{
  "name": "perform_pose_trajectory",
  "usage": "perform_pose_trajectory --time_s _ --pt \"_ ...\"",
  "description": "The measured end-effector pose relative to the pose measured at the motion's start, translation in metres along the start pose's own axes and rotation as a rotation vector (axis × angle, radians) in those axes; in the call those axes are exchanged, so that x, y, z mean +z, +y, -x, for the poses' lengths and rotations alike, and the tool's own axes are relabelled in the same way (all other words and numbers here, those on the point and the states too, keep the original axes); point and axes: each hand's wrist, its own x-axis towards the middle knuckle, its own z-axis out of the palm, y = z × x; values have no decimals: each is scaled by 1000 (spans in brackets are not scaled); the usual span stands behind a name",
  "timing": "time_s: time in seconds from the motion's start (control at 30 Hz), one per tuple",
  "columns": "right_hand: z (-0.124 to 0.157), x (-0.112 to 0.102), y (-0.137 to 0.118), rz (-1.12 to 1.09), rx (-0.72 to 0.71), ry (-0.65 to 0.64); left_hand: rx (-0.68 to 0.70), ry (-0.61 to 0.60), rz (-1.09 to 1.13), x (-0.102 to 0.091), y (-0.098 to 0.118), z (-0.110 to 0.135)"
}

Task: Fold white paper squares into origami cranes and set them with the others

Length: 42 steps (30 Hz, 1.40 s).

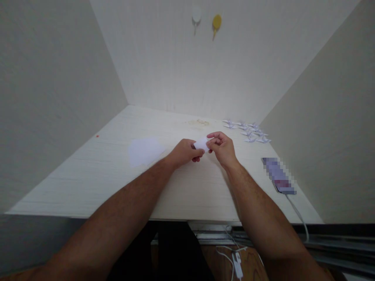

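A small piece of white paper [201, 144] is held up between my two hands above the middle of the white table. My left hand [187, 151] pinches its left side, thumb in front and fingers curled behind. At its right edge, my right hand [221, 147] grips the paper between thumb and fingers. How the paper is folded is too pale to make out. White paper sheets [145, 151] lie on the table to the left of my left hand. Folded paper cranes [249, 132], several of them, stand in a group at the back right.
A phone-like device [278, 175] with a blurred screen lies at the right, its white cable [299, 216] running over the front edge. Walls enclose the table [187, 195] at the back and sides. Two hooks, white and yellow [216, 22], hang on the back wall. A power strip [237, 265] lies below.
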Motion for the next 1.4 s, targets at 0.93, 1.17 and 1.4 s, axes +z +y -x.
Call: perform_pose_trajectory --time_s 0.93,1.17,1.4 --pt "-3 6 6 -65 -20 86 56 261 121 4 -3 -5" --pt "2 8 3 -19 191 -76 137 366 190 0 -4 -7" --pt "4 14 4 -28 250 -96 115 388 199 3 -6 -7"
